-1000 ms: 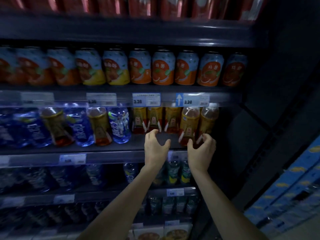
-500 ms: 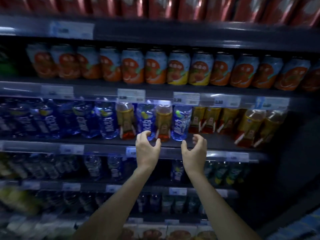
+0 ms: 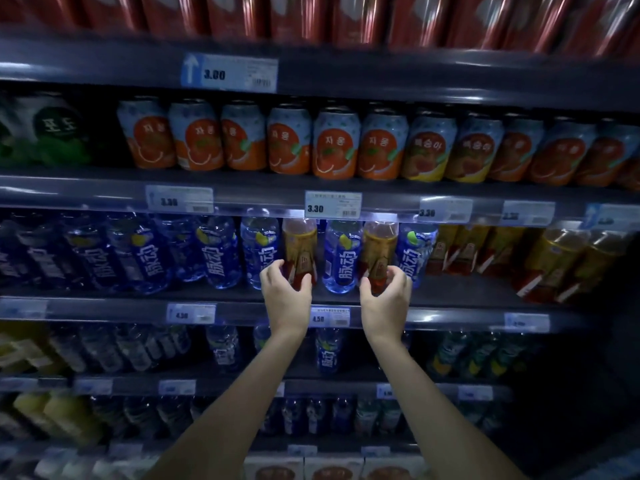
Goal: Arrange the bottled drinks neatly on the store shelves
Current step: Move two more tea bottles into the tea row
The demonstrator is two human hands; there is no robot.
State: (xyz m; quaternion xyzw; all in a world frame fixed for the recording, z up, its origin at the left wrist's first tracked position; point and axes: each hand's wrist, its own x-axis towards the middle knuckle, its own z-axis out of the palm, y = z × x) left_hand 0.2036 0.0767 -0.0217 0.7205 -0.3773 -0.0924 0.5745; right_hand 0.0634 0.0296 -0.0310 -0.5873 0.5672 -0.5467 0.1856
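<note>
Two amber tea bottles stand among blue water bottles on the middle shelf [image 3: 450, 299]. My left hand [image 3: 285, 299] wraps around the base of the left tea bottle [image 3: 300, 244]. My right hand [image 3: 386, 301] grips the base of the right tea bottle [image 3: 379, 247]. A blue bottle [image 3: 343, 258] stands between the two, with another blue bottle [image 3: 415, 258] to the right. More amber tea bottles [image 3: 554, 261] are grouped at the right end of the same shelf.
A row of blue bottles [image 3: 138, 254] fills the shelf's left part. Orange and yellow cans [image 3: 336, 147] line the shelf above, red cans [image 3: 311, 15] the top one. Lower shelves hold more bottles [image 3: 327, 355]. Price tags [image 3: 332, 204] run along the shelf edges.
My view and both hands have shifted left from the tea group at the shelf's right end. The hands went from open in front of the shelf to closed on two tea bottles among the blue ones.
</note>
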